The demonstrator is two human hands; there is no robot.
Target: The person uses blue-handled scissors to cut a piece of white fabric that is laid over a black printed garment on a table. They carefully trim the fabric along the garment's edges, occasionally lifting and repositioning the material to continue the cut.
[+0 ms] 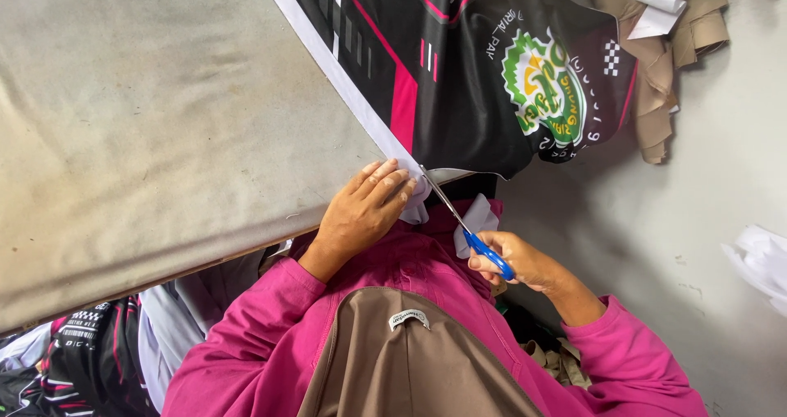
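1. Far left, the table is under a grey-beige cloth cover, worn and faintly stained, with a wooden edge just showing below it. Underneath, at the bottom-left corner, more printed cloth sits bundled in black, white and pink.

2. Moving in, the left hand is down flat, fingers spread and pressing the white border of the printed fabric against the table's edge. It pins the cloth; it is not closed around anything.

3. Centre now: the fabric, black with pink stripes and a green-and-yellow emblem, hangs off the table, and the scissors bite at its white edge just beside the left fingertips.

4. The right hand is wrapped around the blue handles, well clamped on them. The two hands sit close together, the blades bridging the gap.

5. Risk, as I judge it: those blades run very near the pinning fingers, so a hurried snip could nick them. The loose hanging cloth could also drag or bunch, pulling the cut off the white border and into the print.

6. Right side: a plain grey floor, scuffed in spots. Tan cloth pieces lie heaped at the top, and a white scrap lies at the far right edge.

7. The pink sleeves and a brown garment fill the bottom of the view.
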